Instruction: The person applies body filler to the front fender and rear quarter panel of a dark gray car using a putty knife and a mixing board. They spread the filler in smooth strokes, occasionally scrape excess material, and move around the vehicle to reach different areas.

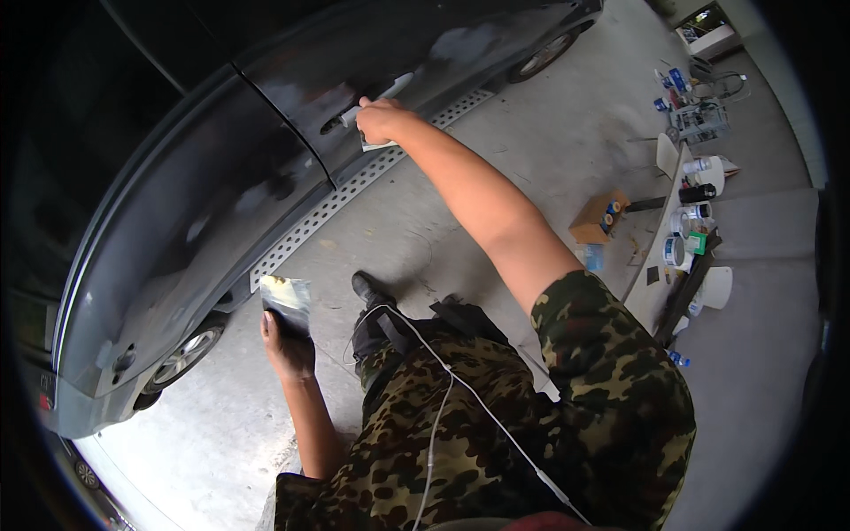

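Shows dark grey over the car at left, blotched with pale patches; dark-dotted silver along the running board; camouflage in green, brown and tan on the near shirt; brown on the box at right.

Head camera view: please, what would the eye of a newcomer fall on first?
Probably the large dark car across the upper left, with cloudy pale patches on its side. Next, the bare right arm stretching to it, the right hand close to the door. Then the left hand, lower left of centre, holding a shiny flat plate.
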`<state>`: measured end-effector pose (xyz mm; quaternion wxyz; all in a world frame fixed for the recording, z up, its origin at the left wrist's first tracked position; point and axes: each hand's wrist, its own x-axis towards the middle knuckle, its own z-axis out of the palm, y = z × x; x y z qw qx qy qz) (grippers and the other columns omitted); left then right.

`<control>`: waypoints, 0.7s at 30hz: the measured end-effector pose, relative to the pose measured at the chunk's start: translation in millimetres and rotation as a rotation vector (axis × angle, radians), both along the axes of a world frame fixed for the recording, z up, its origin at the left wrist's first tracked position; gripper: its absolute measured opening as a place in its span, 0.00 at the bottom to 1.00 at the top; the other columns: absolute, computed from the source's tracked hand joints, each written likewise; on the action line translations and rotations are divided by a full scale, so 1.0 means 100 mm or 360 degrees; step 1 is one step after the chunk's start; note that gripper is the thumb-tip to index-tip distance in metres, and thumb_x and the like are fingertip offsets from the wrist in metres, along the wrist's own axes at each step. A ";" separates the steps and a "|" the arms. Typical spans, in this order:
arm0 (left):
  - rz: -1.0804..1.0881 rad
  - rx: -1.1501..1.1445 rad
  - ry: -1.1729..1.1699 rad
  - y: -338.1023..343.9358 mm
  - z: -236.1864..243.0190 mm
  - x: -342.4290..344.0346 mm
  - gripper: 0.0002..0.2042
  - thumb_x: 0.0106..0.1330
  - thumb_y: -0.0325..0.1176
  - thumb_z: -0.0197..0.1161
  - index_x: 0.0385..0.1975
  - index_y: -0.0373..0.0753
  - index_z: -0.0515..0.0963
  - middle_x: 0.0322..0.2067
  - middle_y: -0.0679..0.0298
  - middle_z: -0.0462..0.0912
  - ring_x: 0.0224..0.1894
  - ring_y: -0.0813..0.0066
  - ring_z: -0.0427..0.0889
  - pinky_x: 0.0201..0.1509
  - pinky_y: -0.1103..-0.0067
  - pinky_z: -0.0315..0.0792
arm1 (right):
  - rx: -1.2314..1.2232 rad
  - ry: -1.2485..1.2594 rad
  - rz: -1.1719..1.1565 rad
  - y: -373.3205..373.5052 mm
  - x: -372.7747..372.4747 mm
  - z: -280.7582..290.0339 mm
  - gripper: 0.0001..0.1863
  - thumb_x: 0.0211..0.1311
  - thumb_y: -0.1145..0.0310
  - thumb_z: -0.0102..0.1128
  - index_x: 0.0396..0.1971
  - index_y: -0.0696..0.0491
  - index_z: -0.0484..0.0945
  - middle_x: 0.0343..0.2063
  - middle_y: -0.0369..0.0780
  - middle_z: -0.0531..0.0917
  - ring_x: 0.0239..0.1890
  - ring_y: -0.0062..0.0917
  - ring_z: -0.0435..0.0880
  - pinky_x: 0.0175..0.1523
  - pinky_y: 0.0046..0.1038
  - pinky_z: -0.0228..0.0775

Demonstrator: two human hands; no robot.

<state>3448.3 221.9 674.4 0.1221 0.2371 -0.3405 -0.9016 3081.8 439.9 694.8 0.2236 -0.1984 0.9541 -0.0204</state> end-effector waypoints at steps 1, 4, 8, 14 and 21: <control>-0.0014 -0.0030 0.0016 0.10 0.07 0.08 0.19 0.71 0.41 0.56 0.57 0.37 0.69 0.53 0.63 0.76 0.56 0.69 0.73 0.62 0.73 0.64 | -0.0013 0.0018 0.0061 0.05 0.03 0.02 0.24 0.61 0.73 0.52 0.59 0.57 0.72 0.72 0.39 0.54 0.64 0.43 0.70 0.62 0.40 0.69; -0.0077 -0.0145 0.0157 0.45 0.25 0.35 0.20 0.72 0.41 0.54 0.59 0.38 0.68 0.56 0.63 0.74 0.58 0.68 0.72 0.65 0.73 0.62 | 0.0015 0.0051 0.0226 0.26 0.17 0.03 0.26 0.60 0.71 0.53 0.60 0.56 0.71 0.71 0.40 0.58 0.64 0.42 0.70 0.62 0.40 0.69; -0.0014 -0.0164 0.0100 1.06 0.34 0.66 0.20 0.71 0.41 0.55 0.58 0.36 0.68 0.55 0.61 0.75 0.58 0.67 0.73 0.63 0.71 0.65 | 0.0002 0.0015 0.0359 0.72 0.50 -0.04 0.22 0.58 0.69 0.55 0.55 0.54 0.77 0.69 0.43 0.62 0.63 0.42 0.71 0.62 0.38 0.69; -0.0141 -0.0050 0.0213 1.71 0.41 0.86 0.18 0.69 0.36 0.59 0.53 0.30 0.71 0.49 0.56 0.79 0.51 0.63 0.79 0.58 0.67 0.73 | -0.0161 0.0195 0.0510 1.79 1.37 -0.05 0.12 0.49 0.76 0.58 0.33 0.51 0.85 0.64 0.43 0.67 0.46 0.44 0.82 0.49 0.42 0.75; -0.0808 -0.0158 0.0185 2.23 0.67 0.55 0.17 0.69 0.37 0.59 0.50 0.29 0.72 0.47 0.55 0.80 0.49 0.63 0.80 0.58 0.66 0.72 | 0.0056 0.0300 0.0481 2.83 2.13 0.10 0.13 0.48 0.78 0.58 0.34 0.54 0.86 0.61 0.48 0.72 0.46 0.38 0.83 0.46 0.36 0.78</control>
